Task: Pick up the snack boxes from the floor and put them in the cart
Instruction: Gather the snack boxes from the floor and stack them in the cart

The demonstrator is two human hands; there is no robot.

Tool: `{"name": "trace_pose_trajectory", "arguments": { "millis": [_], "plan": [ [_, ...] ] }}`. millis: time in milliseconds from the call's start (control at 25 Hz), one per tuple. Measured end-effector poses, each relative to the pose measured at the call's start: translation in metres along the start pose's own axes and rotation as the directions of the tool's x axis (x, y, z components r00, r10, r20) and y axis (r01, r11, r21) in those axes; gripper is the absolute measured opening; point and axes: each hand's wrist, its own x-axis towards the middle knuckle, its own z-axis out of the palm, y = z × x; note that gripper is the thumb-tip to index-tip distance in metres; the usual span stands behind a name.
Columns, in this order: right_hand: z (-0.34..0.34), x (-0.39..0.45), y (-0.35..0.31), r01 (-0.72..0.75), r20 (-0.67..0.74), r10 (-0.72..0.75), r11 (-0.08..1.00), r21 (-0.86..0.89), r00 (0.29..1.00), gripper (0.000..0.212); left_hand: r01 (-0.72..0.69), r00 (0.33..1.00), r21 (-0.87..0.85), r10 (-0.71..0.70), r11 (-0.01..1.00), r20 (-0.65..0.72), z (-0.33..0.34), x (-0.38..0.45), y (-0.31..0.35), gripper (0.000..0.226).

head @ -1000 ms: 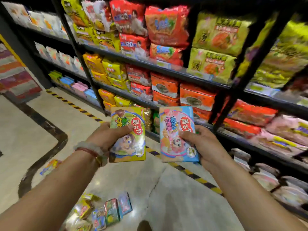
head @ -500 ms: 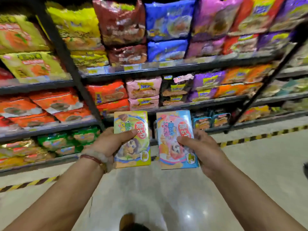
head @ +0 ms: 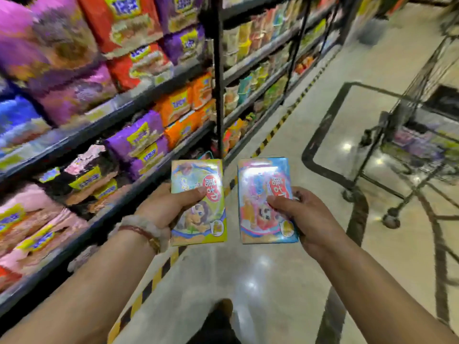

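Yellow-green snack box (head: pixel 198 202) sat gripped in the left hand (head: pixel 166 209); the right hand (head: pixel 305 217) gripped a blue-pink snack box (head: pixel 265 202), the wire cart (head: pixel 417 135) standing well apart.

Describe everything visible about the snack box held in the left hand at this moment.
The yellow-green snack box is a flat, glossy rectangular carton, seemingly cardboard, printed with a cartoon animal and a red label patch with white characters; glare washes out its top. It is held upright, face to the camera, above the shiny floor. The left hand grips its left edge, thumb across the front. It sits beside, apparently apart from, the blue-pink snack box.
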Motion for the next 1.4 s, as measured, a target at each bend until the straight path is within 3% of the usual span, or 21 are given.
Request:
{"name": "trace_pose_trajectory", "arguments": {
  "millis": [160,360,560,800,880,1040,1120,1240,1400],
  "plan": [
    [-0.031,0.022,-0.023,0.022,-0.158,-0.002,0.992,0.125,0.987,0.042,0.016,0.984,0.108,-0.035,0.994,0.174,0.050,0.064,0.034,0.028],
    [-0.082,0.026,-0.032,0.076,-0.405,0.016,0.975,0.210,0.914,0.030,-0.002,0.910,0.270,-0.110,0.963,0.399,0.122,0.118,0.052,0.072],
    [-0.146,0.020,-0.044,0.173,-0.588,0.021,0.947,0.271,0.809,0.024,-0.028,0.826,0.356,-0.179,0.934,0.534,0.220,0.134,0.052,0.055],
    [-0.251,0.033,-0.068,0.237,-0.642,0.027,0.917,0.321,0.766,0.028,-0.060,0.751,0.427,-0.241,0.902,0.615,0.346,0.153,0.041,0.045],
    [-0.294,0.043,-0.084,0.254,-0.648,0.018,0.911,0.324,0.762,0.029,-0.060,0.745,0.433,-0.249,0.899,0.619,0.396,0.162,0.036,0.035],
    [-0.369,0.065,-0.115,0.249,-0.642,0.017,0.913,0.322,0.767,0.030,-0.030,0.747,0.444,-0.275,0.895,0.605,0.487,0.173,0.036,0.043],
    [-0.405,0.075,-0.129,0.238,-0.638,0.010,0.923,0.303,0.770,0.028,-0.028,0.735,0.426,-0.270,0.904,0.621,0.528,0.181,0.034,0.032],
    [-0.446,0.090,-0.143,0.268,-0.658,0.006,0.911,0.314,0.753,0.022,-0.040,0.748,0.418,-0.250,0.907,0.615,0.575,0.192,0.034,0.017],
    [-0.494,0.117,-0.159,0.281,-0.666,0.017,0.898,0.338,0.745,0.028,-0.033,0.752,0.414,-0.250,0.909,0.609,0.629,0.218,0.038,0.015]
  ]
}}
